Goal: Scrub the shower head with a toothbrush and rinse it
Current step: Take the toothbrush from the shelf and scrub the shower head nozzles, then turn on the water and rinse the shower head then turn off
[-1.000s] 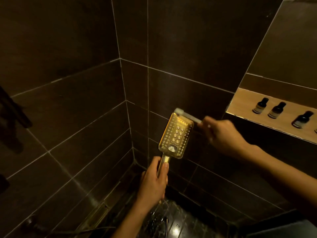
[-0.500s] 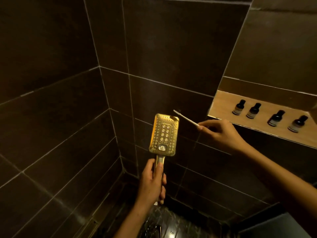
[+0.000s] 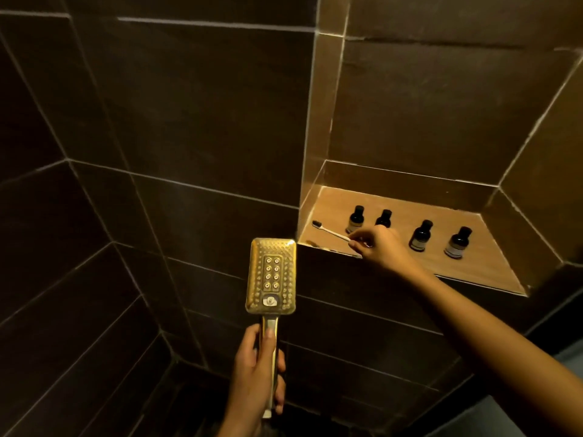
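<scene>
Holding the shower head upright, left hand wrapped round its handle; right hand pinches the toothbrush over the shelf.

The shower head is a gold, rectangular hand-held one, upright with its face toward the camera, showing rows of small nozzles, eight larger ones in a middle panel and a round button below them. Its handle runs down toward 6 o'clock. The toothbrush is thin and white with dark bristles, lying nearly level at about 1 o'clock from the shower head, bristle end toward 9 o'clock, well apart from it.
</scene>
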Demonstrator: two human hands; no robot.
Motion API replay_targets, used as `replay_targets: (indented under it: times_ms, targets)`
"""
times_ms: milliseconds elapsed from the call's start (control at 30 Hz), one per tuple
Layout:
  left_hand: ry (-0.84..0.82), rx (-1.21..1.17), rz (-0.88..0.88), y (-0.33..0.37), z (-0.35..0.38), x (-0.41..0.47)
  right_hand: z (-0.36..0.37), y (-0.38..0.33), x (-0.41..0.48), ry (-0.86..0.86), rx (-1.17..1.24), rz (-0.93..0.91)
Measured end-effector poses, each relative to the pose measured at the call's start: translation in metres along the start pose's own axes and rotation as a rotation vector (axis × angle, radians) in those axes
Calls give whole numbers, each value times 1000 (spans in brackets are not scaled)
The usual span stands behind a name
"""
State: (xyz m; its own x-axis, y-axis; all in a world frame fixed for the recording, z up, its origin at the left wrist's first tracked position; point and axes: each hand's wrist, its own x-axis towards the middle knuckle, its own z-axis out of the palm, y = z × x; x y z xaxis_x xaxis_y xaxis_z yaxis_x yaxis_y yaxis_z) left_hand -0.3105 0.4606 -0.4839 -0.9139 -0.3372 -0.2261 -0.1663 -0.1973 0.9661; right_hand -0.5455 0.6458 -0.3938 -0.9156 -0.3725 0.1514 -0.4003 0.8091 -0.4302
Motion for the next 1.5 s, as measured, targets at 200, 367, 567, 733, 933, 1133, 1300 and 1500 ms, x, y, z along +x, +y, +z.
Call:
replay_targets:
  times_ms: [200,367,567,733,933,1133,1300,1500]
  targets:
    - [15,15,-17,-2,26,18,17,34,31,-61,-48,86]
    - [34,16,-6,-6,31,26,24,40,45,-42,12,150]
    - [38,13,-29,-14,29,26,30,45,40,-8,7,126]
    - [43,-6,-44,-17,21,25,38,30,3,256,-8,-53]
    - [40,-71,-61,-19,-1,21,92,-54,-81,-294,794,123]
    - [-51,-83,-97,-38,-46,14,159,-94,-99,-496,1119,152]
    - [-96,34,-169,-89,-102,25,222,-107,-99,-517,1117,298]
    - [-115,56,-264,-176,-157,38,319,-104,-102,-536,1084,412]
